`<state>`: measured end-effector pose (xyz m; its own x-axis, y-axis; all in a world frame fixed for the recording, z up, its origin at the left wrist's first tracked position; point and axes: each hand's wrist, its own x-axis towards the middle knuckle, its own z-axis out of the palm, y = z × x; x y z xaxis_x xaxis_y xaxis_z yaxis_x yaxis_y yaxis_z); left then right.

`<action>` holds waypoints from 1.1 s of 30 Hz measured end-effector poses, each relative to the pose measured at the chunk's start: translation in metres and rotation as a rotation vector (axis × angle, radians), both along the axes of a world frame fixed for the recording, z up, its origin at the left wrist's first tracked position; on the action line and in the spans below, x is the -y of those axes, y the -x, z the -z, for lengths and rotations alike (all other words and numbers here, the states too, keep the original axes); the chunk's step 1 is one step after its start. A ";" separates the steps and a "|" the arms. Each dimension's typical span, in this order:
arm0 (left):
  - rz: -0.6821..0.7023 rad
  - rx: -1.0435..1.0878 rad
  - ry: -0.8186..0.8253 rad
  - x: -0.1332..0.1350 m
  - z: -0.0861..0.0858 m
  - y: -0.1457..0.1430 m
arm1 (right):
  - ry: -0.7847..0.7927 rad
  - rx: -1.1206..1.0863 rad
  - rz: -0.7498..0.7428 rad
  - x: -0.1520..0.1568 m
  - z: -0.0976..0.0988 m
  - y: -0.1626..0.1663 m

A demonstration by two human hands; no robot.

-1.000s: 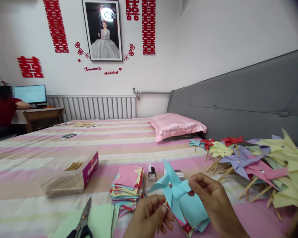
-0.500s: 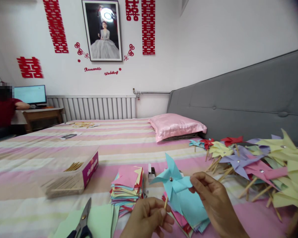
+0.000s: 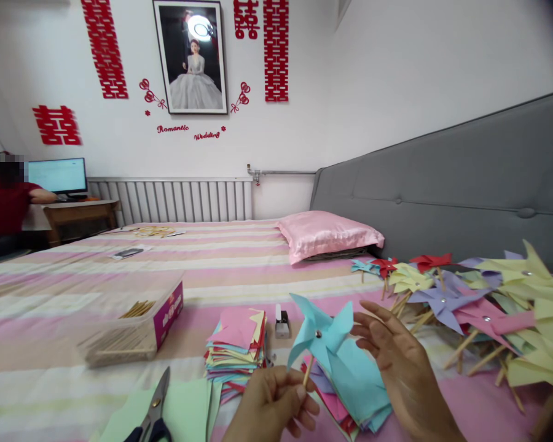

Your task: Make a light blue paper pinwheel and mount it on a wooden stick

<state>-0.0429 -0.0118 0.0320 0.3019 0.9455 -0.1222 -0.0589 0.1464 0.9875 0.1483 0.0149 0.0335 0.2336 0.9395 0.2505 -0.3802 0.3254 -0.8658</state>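
Observation:
A light-blue paper pinwheel (image 3: 321,342) with a silver pin at its centre stands tilted on a thin wooden stick (image 3: 308,371). My left hand (image 3: 276,402) pinches that stick between thumb and fingers. To the right of the blades is my right hand (image 3: 394,362), its fingers apart and nothing in them. Beneath the pinwheel lies a pile of coloured paper with light-blue sheets (image 3: 362,383) on top. A taller stack of paper squares (image 3: 235,350) stands left of it, and a small open box (image 3: 282,322) sits just behind.
Many finished pinwheels (image 3: 447,301) lie at the right by the grey headboard (image 3: 442,178). Scissors (image 3: 155,405) rest on green paper (image 3: 188,402). A clear box (image 3: 168,310) holds wooden sticks. Farther back are a pink pillow (image 3: 329,233), a phone (image 3: 129,252) and a person at a desk (image 3: 2,205).
My right hand has let go of a blade, and its fingers have spread. The pinwheel's blades have turned on the stick. My left hand has stayed nearly in place.

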 end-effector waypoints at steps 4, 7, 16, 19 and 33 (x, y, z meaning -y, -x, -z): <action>-0.070 0.062 -0.044 -0.004 0.002 0.002 | 0.082 0.193 -0.109 0.001 -0.001 0.008; -0.091 0.082 -0.044 -0.003 0.000 0.003 | 0.106 0.328 -0.229 -0.001 0.006 0.013; -0.086 0.052 -0.042 0.000 -0.005 0.002 | 0.081 0.347 -0.165 -0.004 0.007 0.010; -0.131 0.050 -0.035 -0.001 -0.003 0.001 | 0.068 0.307 -0.233 -0.003 0.007 0.009; -0.056 0.256 -0.072 -0.005 0.014 -0.032 | -0.033 0.274 -0.460 0.001 0.011 0.031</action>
